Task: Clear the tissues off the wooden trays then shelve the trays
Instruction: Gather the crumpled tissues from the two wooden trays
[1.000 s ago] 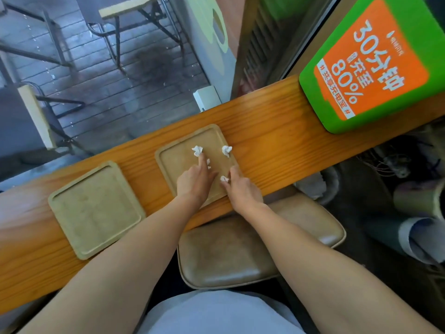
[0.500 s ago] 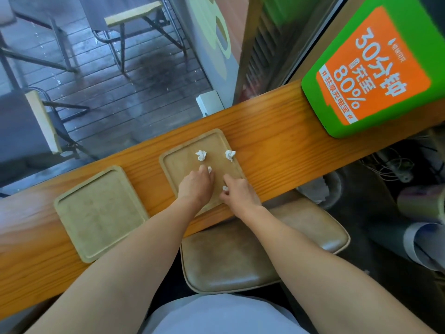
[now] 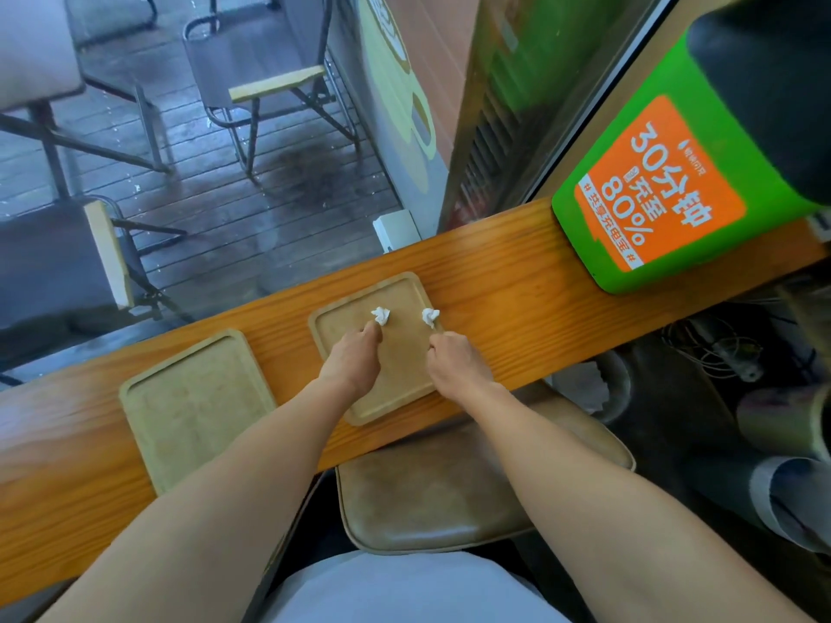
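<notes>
Two wooden trays lie on the wooden counter. The left tray holds nothing. On the right tray two crumpled white tissues show, one at mid-back and one by the right rim. My left hand rests on that tray with its fingers curled, and its fingertips touch the mid-back tissue. My right hand is over the tray's right edge, fingers pinched together just below the right tissue. The two smaller tissue bits that lay by my fingertips are out of sight inside the closed fingers.
A green and orange charging station stands on the counter at the right. A brown padded stool sits under the counter in front of me. A bin with paper and cables are on the floor to the right. Behind the counter is a window.
Both hands have closed over the small tissue bits near the tray's front and slid forward toward the two tissues at the back. The view has shifted slightly.
</notes>
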`<state>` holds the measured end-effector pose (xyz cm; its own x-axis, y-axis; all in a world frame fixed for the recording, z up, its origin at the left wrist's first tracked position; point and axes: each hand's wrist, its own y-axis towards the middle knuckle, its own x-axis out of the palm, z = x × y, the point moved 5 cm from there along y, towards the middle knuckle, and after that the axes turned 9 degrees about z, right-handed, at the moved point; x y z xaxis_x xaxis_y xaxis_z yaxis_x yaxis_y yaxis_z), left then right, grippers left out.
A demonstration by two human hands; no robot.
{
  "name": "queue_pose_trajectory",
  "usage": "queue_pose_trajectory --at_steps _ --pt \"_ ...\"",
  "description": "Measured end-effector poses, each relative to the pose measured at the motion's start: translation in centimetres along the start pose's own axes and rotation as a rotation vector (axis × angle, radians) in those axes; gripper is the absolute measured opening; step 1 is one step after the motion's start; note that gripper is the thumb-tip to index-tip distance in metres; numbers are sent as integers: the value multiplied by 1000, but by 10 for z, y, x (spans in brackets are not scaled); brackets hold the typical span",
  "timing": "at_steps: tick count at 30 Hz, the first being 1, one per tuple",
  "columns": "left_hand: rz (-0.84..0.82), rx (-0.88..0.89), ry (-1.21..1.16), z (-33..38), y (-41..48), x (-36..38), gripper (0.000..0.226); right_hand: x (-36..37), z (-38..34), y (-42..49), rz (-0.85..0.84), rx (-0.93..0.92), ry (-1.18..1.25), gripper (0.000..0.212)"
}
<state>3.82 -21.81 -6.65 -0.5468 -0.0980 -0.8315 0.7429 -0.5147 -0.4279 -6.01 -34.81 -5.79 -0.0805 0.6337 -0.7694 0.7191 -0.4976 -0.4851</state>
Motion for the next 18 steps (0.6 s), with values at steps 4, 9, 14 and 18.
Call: queue_pose_trajectory --at_steps 4,9,14,18 --pt "110 53 84 10 9 -21 32 -17 -7 11 38 -16 10 34" --pt "199 41 95 14 18 -29 40 -27 -11 24 66 -47 -7 26" --pt "227 -7 99 11 24 -19 46 -15 -4 40 -26 -59 -108 38" --pt "223 -22 64 11 28 -6 42 0 8 53 -78 -74 -181 38"
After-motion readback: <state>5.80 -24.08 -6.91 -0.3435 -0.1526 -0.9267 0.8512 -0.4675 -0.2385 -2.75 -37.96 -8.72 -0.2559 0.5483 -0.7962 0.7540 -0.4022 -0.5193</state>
